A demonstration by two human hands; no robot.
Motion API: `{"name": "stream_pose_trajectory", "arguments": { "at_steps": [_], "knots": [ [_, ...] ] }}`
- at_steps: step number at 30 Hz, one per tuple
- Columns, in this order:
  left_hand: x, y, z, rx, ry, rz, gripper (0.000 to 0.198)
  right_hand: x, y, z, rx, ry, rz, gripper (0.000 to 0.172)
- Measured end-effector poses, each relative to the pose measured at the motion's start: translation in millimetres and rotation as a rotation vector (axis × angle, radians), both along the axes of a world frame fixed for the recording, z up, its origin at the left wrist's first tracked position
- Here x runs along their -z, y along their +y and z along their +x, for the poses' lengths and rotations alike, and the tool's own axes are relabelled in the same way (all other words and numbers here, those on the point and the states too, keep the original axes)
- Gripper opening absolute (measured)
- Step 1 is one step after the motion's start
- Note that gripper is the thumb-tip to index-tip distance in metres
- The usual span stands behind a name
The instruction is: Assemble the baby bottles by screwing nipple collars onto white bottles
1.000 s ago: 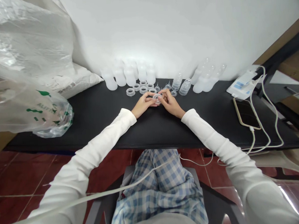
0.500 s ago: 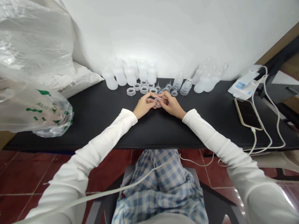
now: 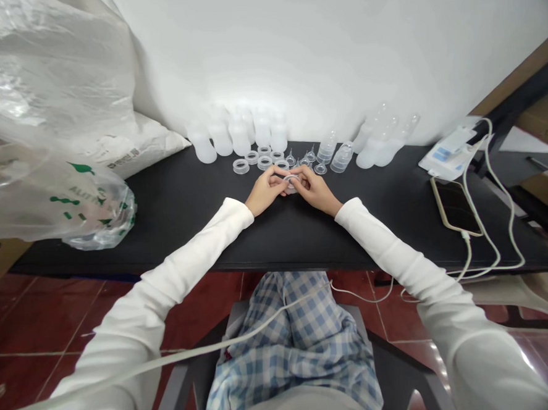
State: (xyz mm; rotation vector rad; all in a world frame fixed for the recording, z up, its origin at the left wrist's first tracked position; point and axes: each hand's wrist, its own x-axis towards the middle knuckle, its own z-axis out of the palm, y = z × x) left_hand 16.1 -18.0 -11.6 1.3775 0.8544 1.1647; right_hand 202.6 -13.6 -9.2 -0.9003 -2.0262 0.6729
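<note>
My left hand [image 3: 266,193] and my right hand [image 3: 314,189] meet over the middle of the black table [image 3: 186,216]. Together they pinch a small clear plastic ring [image 3: 290,180] between their fingertips. Just beyond my hands lie several loose clear rings [image 3: 257,163] and small clear teats [image 3: 306,160]. A row of white bottles [image 3: 237,136] stands against the wall behind them. To the right, clear bottle caps [image 3: 340,154] and more bottles [image 3: 381,143] lean near the wall.
A large clear plastic bag with green print [image 3: 70,205] sits at the table's left end, under more plastic sacks. At the right lie a phone [image 3: 455,206], a white power pack [image 3: 447,154] and white cables [image 3: 492,216]. A white cable crosses my lap.
My hands stay together on the ring, with only slight finger movement. The view has shifted a little.
</note>
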Motion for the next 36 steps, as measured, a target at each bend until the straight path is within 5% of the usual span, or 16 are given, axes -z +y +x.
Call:
{"name": "stream_pose_trajectory", "arguments": {
  "at_steps": [5, 20, 36],
  "knots": [
    [1.2, 4, -3, -0.079, -0.056, -0.026, 0.040, 4.0, 4, 1, -0.057, 0.000, -0.025, 0.038],
    [2.3, 3, -1, -0.011, 0.056, 0.007, 0.033, 0.2, -3, 3, -0.032, -0.044, -0.003, 0.022],
    [1.9, 2, -1, -0.021, 0.043, 0.003, 0.035, -2.8, -6, -1, -0.126, 0.012, -0.144, 0.035]
  ]
}}
